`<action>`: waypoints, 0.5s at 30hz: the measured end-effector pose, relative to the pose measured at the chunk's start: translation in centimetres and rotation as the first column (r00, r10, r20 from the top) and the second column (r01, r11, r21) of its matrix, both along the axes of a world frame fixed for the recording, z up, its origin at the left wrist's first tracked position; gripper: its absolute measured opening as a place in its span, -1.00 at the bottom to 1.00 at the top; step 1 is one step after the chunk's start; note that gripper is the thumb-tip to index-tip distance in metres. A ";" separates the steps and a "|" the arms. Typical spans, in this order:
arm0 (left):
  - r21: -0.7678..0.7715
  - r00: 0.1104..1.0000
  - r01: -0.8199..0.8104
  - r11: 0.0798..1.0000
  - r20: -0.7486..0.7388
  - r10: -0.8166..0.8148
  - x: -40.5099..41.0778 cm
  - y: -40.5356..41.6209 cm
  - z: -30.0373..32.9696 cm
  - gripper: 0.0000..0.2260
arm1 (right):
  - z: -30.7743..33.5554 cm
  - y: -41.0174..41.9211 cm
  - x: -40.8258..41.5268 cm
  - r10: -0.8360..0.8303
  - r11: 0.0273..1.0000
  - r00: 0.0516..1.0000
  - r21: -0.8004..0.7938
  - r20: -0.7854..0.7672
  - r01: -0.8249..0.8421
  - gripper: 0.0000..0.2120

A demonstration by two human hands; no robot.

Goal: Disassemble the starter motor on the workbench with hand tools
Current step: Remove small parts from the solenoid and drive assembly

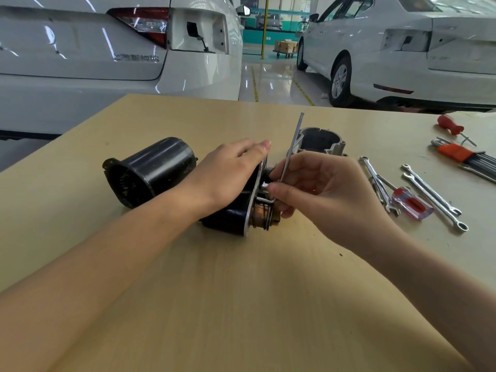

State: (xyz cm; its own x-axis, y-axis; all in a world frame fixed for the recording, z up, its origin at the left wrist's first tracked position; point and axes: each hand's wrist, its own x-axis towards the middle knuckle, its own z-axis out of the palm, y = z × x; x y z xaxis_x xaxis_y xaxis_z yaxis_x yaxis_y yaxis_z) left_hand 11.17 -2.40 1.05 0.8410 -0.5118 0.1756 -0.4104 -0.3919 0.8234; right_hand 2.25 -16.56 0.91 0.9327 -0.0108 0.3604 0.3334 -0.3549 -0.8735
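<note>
At the middle of the tabletop (241, 291), the black steel starter motor (228, 216) is being pinned on its side by the left hand (228, 170), fingers laid flat over it. An L-shaped hex key (291, 146) is being pinched by the right hand (322, 194) at the silver end plate (252, 210). Heavy, rigid, likely greasy; the smooth round body is best gripped.
</note>
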 end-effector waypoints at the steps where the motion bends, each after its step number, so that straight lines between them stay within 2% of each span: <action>1: 0.001 1.000 -0.003 1.000 0.002 0.003 0.0 0.0 0.0 -0.63 | 0.0 0.0 0.0 -0.001 1.000 1.000 0.002 -0.003 0.001 -0.90; 15: -0.043 0.999 -0.028 0.999 -0.025 0.027 -0.1 -0.2 0.1 -0.67 | 0.1 0.4 -0.3 -0.048 0.998 0.995 -0.029 0.083 0.050 -0.92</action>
State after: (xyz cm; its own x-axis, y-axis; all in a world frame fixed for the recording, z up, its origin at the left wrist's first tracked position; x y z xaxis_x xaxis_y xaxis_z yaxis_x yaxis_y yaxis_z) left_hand 11.12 -2.61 1.17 0.8590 -0.4806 0.1763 -0.3793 -0.3663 0.8497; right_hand 1.94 -16.17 1.00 0.8986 -0.0435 0.4366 0.3850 -0.3990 -0.8322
